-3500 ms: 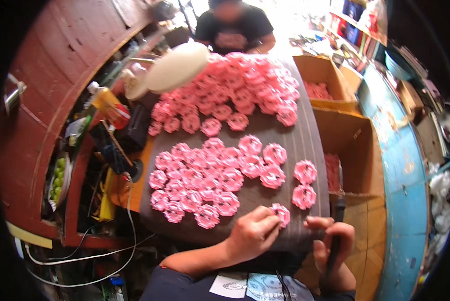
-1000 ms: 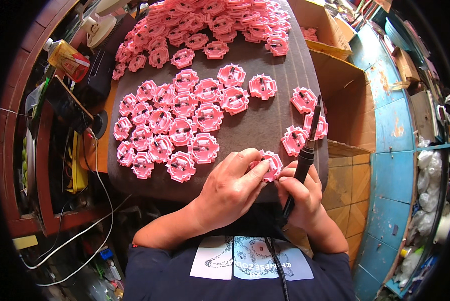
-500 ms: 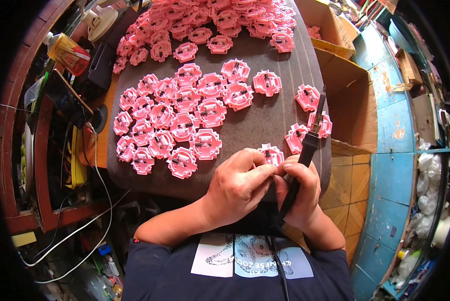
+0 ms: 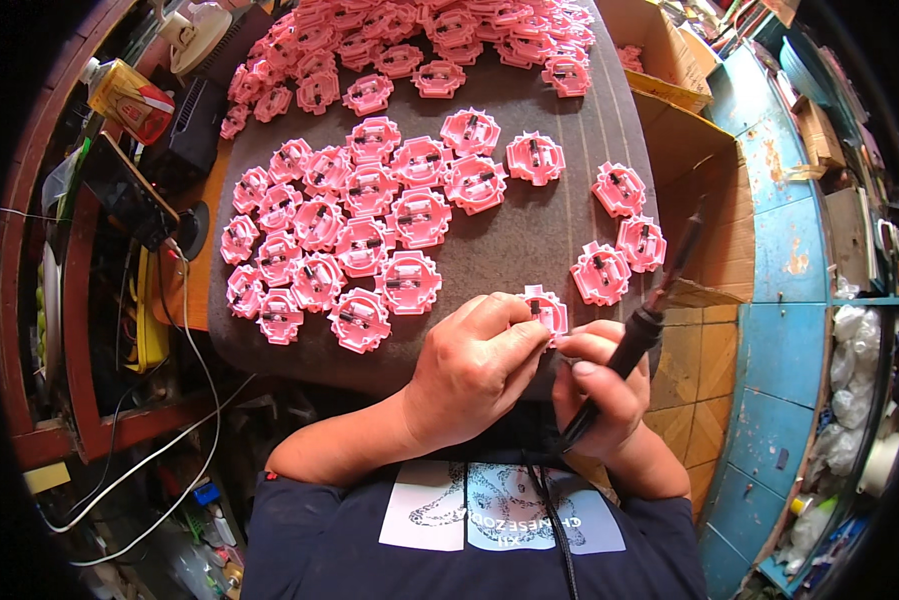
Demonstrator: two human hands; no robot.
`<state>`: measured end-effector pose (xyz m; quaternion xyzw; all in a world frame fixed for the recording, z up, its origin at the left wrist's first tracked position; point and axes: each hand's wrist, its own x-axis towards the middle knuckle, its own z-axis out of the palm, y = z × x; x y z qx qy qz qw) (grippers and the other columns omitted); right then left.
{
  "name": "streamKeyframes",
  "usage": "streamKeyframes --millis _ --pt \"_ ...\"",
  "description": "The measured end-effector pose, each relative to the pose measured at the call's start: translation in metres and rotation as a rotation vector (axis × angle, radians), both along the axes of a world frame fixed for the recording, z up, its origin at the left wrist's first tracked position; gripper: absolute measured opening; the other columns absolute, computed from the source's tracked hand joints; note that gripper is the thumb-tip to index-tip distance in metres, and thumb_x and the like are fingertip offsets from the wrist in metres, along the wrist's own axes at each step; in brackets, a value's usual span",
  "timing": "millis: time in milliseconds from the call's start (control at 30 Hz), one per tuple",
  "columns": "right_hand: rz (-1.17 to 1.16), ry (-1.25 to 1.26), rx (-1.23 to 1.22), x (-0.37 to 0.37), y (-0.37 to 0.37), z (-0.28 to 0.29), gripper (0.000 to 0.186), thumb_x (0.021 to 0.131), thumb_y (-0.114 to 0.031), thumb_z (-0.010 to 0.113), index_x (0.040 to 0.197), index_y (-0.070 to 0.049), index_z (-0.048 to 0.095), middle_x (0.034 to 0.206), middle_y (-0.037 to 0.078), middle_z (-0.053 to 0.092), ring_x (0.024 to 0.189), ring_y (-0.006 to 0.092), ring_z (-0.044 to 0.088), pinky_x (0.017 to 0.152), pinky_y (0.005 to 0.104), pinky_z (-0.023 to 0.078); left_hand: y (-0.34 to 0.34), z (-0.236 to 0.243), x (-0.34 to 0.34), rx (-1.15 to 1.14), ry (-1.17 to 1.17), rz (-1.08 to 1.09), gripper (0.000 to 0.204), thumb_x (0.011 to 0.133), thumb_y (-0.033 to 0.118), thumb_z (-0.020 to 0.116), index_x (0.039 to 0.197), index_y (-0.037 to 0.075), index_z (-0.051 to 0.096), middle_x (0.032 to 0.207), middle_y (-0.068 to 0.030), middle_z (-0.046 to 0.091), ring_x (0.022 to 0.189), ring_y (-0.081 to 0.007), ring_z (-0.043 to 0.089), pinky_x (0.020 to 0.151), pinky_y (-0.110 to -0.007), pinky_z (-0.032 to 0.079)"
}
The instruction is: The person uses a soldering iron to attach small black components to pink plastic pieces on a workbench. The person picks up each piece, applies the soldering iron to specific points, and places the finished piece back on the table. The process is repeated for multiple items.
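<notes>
In my right hand (image 4: 609, 390) is a black soldering iron (image 4: 637, 340), gripped by its handle, its thin tip pointing up and to the right. The same hand's index finger and thumb reach left towards my left fingertips. My left hand (image 4: 484, 350) is closed in a pinch at the near side of a pink plastic casing (image 4: 547, 306); whatever lies between its fingertips is hidden. That casing has a scalloped edge and small black and white parts inside. Near the iron, several matching casings (image 4: 601, 275) rest at the board's right edge.
More pink casings (image 4: 364, 245) lie in loose rows on the dark board (image 4: 499, 255), with a heap (image 4: 399, 35) behind them. Open cardboard boxes (image 4: 704, 200) stand to the right, beside blue cabinets (image 4: 784, 370). A phone (image 4: 129, 190), a bottle (image 4: 129, 100) and white cables (image 4: 204, 350) are at left.
The soldering iron has swung to the right, its tip moving away from the right-hand casings. My right fingers have shifted slightly away from my left fingertips. My left hand stays nearly still.
</notes>
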<state>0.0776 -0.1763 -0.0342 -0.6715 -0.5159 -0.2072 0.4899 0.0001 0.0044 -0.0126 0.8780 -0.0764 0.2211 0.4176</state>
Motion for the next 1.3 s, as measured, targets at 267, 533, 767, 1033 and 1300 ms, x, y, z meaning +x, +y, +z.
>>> streamKeyframes --millis 267,533,767,1033,1300 --pt "-0.052 -0.029 -0.096 0.001 0.002 -0.003 0.047 0.082 -0.002 0.076 0.125 -0.007 0.059 0.113 0.015 0.074 0.091 0.034 0.069 0.08 0.0446 0.051 -0.004 -0.003 -0.002 -0.084 -0.025 0.057 0.024 0.083 0.0 0.079 0.107 0.003 0.075 0.098 -0.0122 0.067 0.083 -0.0321 0.07 0.072 -0.042 0.058" --pt "0.001 0.067 -0.05 0.005 -0.011 0.01 0.034 0.095 -0.012 0.075 0.124 -0.006 0.06 0.106 0.014 0.075 0.086 0.0321 0.07 0.075 0.0437 0.051 -0.003 -0.001 -0.001 -0.031 -0.004 0.043 0.022 0.081 -0.001 0.078 0.102 0.002 0.073 0.098 -0.0131 0.066 0.084 -0.0323 0.07 0.072 -0.041 0.058" --pt "-0.093 0.155 0.041 0.001 -0.047 0.023 0.055 0.106 -0.047 0.064 0.132 0.001 0.06 0.097 0.017 0.07 0.081 0.0316 0.066 0.071 0.0444 0.052 -0.003 0.0 0.001 -0.015 0.001 0.015 0.021 0.081 -0.002 0.077 0.101 0.001 0.071 0.1 -0.0134 0.064 0.085 -0.0329 0.069 0.073 -0.042 0.058" --pt "0.093 0.132 -0.077 -0.001 -0.063 0.048 0.024 0.094 -0.021 0.072 0.107 0.0 0.068 0.073 0.007 0.064 0.059 0.0229 0.059 0.057 0.0367 0.045 -0.003 0.001 -0.001 0.031 -0.01 0.041 0.023 0.081 -0.001 0.078 0.103 0.0 0.072 0.099 -0.0131 0.064 0.085 -0.032 0.069 0.074 -0.041 0.058" --pt "0.14 0.109 -0.13 0.0 -0.063 0.05 0.021 0.087 -0.015 0.073 0.102 0.001 0.07 0.071 0.005 0.062 0.058 0.0215 0.057 0.055 0.0355 0.043 -0.003 0.002 0.0 0.032 0.001 0.04 0.022 0.082 -0.001 0.078 0.103 0.0 0.072 0.098 -0.0129 0.064 0.085 -0.0314 0.069 0.073 -0.041 0.058"
